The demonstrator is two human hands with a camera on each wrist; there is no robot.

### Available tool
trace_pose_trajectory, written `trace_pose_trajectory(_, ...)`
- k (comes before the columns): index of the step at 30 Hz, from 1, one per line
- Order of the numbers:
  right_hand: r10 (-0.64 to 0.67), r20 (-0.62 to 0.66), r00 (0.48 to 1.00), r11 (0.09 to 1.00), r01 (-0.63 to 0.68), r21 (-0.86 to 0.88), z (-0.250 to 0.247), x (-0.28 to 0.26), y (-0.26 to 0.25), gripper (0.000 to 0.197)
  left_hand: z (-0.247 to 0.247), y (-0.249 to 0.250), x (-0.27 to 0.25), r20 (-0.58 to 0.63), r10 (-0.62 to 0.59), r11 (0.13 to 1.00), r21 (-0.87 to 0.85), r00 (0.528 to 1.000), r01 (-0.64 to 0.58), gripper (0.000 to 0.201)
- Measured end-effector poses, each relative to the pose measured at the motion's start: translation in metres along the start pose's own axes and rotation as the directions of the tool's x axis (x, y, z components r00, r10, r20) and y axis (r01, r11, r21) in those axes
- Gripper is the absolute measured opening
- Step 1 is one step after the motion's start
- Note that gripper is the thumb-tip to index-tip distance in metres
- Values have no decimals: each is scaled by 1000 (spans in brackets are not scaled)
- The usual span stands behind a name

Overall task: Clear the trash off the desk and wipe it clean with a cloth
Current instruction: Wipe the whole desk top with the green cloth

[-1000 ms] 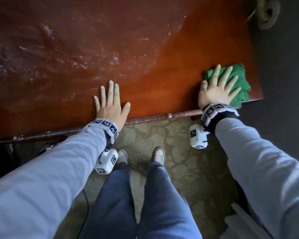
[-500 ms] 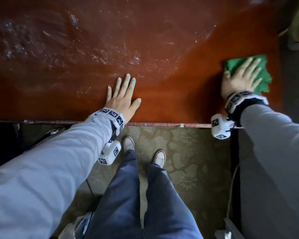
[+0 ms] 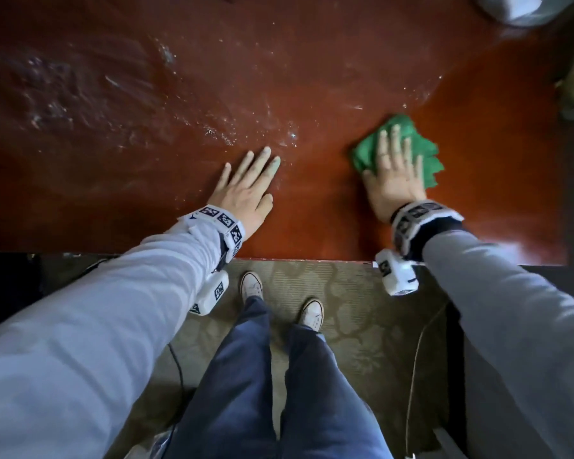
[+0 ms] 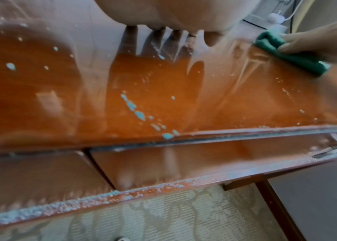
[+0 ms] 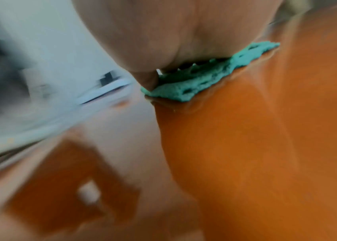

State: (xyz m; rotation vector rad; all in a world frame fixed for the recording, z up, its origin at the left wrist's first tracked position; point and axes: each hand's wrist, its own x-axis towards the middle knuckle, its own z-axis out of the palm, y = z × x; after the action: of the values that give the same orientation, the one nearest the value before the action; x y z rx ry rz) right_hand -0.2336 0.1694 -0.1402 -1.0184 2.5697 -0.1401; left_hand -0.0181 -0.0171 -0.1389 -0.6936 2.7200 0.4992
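A green cloth (image 3: 429, 155) lies on the glossy red-brown desk (image 3: 312, 77), right of centre. My right hand (image 3: 395, 167) presses flat on it with straight fingers; the cloth (image 5: 186, 88) shows crumpled under the palm in the right wrist view. My left hand (image 3: 246, 190) rests flat on the bare desk top near the front edge, fingers straight, holding nothing. White specks and smears (image 3: 219, 132) dot the desk beyond the left hand. In the left wrist view pale blue-white droplets (image 4: 138, 114) lie on the desk, and the cloth (image 4: 287, 55) sits at the far right.
The desk's front edge (image 3: 295, 259) runs across the middle of the head view, with patterned carpet (image 3: 355, 313) and my shoes below. A pale bag-like object (image 3: 524, 8) sits at the desk's far right corner. A cable (image 3: 415, 359) hangs at the right.
My right hand has slid the green cloth leftward and away from the desk's right edge, toward the left hand. The left hand stays flat on the desk.
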Motion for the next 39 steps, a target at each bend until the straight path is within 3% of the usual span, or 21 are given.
trace_pose_trajectory(3,308,-21,951,948,-305,88,-21,27,32,72,-5,-9,1,28,41,999,1,999,-41,65)
trace_pose_trajectory(5,330,-39,943,942,-326,81,-14,29,2,75,-5,-8,1,36,51,999,-11,998,-50,65)
trace_pose_trajectory(8,79,19,997,996,-79,-35,13,0,-77,78,-5,-10,2,35,59,997,-55,998,-57,66)
trace_pose_trajectory(11,-191,174,966,976,205,-70,31,-39,-127,73,-8,-17,2,30,95,995,-44,995,-94,67)
trace_pose_trajectory(13,-262,193,945,955,283,-90,28,-41,-115,70,-10,-20,4,46,121,992,-37,992,-119,67)
trace_pose_trajectory(15,-180,138,974,977,193,-85,20,-29,-82,70,-14,-22,6,62,141,990,-26,988,-139,66)
trace_pose_trajectory(17,43,41,998,999,-41,-31,5,-9,-38,70,-18,-21,8,85,153,988,-18,985,-152,66)
trace_pose_trajectory(20,314,12,950,947,-314,68,-26,26,16,68,-23,-18,16,112,150,989,-3,982,-151,66)
trace_pose_trajectory(23,380,-12,925,920,-377,110,-31,48,8,67,-26,-12,33,103,154,987,24,983,-157,67)
trace_pose_trajectory(25,246,12,969,968,-247,47,-21,41,-24,73,-29,-6,46,92,133,991,14,987,-135,67)
trace_pose_trajectory(27,19,102,995,1000,-17,-22,-9,18,-54,77,-32,4,63,87,95,995,-1,992,-96,67)
trace_pose_trajectory(29,-151,183,971,985,164,-58,-4,-2,-62,78,-36,17,81,81,53,998,-29,995,-51,67)
trace_pose_trajectory(31,-224,201,954,967,243,-73,-12,5,-35,77,-40,28,95,78,10,999,-49,997,-6,66)
trace_pose_trajectory(32,-180,171,969,979,194,-70,-19,18,-12,76,-42,33,101,82,-6,999,-51,997,10,66)
trace_pose_trajectory(34,40,51,998,999,-40,-17,-37,49,44,76,-44,42,111,89,-36,998,-53,995,41,66)
trace_pose_trajectory(37,368,-41,929,926,-363,101,-68,94,111,73,-39,53,117,54,-86,995,-53,995,89,69)
trace_pose_trajectory(39,427,-38,903,899,-420,120,-73,111,116,73,-34,59,117,26,-109,993,-34,994,110,72)
